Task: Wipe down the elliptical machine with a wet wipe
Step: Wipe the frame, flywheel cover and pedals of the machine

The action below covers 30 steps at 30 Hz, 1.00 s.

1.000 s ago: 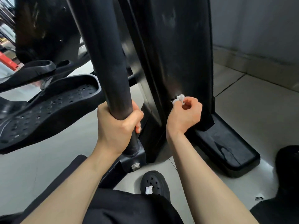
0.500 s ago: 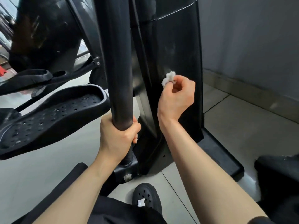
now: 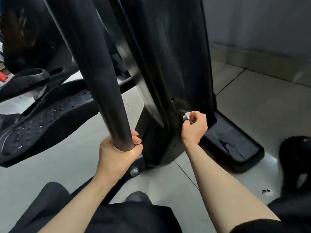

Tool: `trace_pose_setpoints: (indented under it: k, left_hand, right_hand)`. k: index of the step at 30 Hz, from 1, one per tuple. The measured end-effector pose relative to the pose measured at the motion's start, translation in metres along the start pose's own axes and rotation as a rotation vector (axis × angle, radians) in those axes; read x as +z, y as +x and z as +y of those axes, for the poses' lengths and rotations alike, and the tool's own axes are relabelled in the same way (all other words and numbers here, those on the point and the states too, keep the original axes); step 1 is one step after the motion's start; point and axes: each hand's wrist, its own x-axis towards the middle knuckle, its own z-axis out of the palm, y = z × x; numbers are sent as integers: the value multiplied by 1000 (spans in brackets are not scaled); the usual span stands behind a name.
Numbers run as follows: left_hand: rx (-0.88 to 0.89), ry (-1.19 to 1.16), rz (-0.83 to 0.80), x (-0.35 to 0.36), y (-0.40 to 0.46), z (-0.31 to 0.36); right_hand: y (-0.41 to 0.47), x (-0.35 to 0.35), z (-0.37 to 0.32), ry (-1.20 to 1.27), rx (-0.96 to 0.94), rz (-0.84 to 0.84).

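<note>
1. Step in hand, by judgement: rubbing the lower stretch of the elliptical machine's upright black column [image 3: 176,64] with the wet wipe [image 3: 186,116].
2. Right hand [image 3: 195,127] curled, pinching the crumpled white wipe between thumb and fingertips, the wad pressed to the column's face near its foot.
3. Left hand [image 3: 117,153] clenched round the dark swing bar [image 3: 94,73] just left of the column, low on the bar, close above its pivot.
4. To do it well: flatten the wad a little, so more of it meets the panel; only a small tip touches now.
5. Worth working in overlapping strokes across the column, from its left ridge to its right edge, since pale streaks show higher on the panel.
6. Worth keeping the bar held firm, so the perforated pedal [image 3: 42,118] left of the column cannot swing.
7. Worth taking care round the small holes in the column just above the wipe, where the wad could snag.
8. Base foot [image 3: 235,148] to the right of the column, on the tiled floor [image 3: 252,106], looks scuffed; probably due for wiping too.
9. Wipe at the column's lower face, in the right hand; left hand apart from it, beyond the column's ridge.
</note>
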Motion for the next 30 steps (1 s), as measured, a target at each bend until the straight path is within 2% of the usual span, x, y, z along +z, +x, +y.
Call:
trace_pose_setpoints:
  k: [3,5,9,11,13,14,15,16,17,18,19,20,21,23,25,27,30]
  left_hand:
    - [24,27,-124,-4,3,-9]
    - [50,26,-152,-3,5,-11]
    - [68,41,-123,3,6,-12]
    - [46,62,-96,6,5,-11]
    - [42,173,72,5,-6,-6]
    - [90,232,216,3,-15,-4]
    - [218,267,334,3,-27,-1]
    - [407,281,359,6,-41,2]
    - [608,278,270,11,-58,0]
    - [774,288,88,21,-70,-8]
    - [843,331,-115,35,-78,-15]
    - [807,371,-282,53,-84,-21]
    - [659,368,-385,74,-84,-24]
    - [233,239,-377,111,-75,-14]
    - [-39,188,-312,140,-55,-10]
    - [-173,215,-237,156,-29,-24]
    - [-216,288,-229,155,-6,-49]
  right_hand:
    - [-8,3,22,-73,227,14]
    - [-18,5,29,-90,316,29]
    - [-37,11,41,-77,425,21]
    - [-37,15,36,4,425,56]
    - [-35,18,27,90,354,101]
    - [-34,18,26,120,324,103]
    - [-33,17,25,137,312,93]
    - [-32,15,27,141,314,78]
    - [-31,12,28,146,322,65]
    - [-29,9,29,159,318,56]
    - [-26,7,27,178,286,50]
    - [-23,5,24,198,232,41]
    - [-19,2,21,215,181,15]
    - [-9,-4,27,211,143,-84]
    - [-3,-13,45,149,222,-186]
    - [-4,-19,58,88,306,-222]
    - [-16,-11,47,148,156,-189]
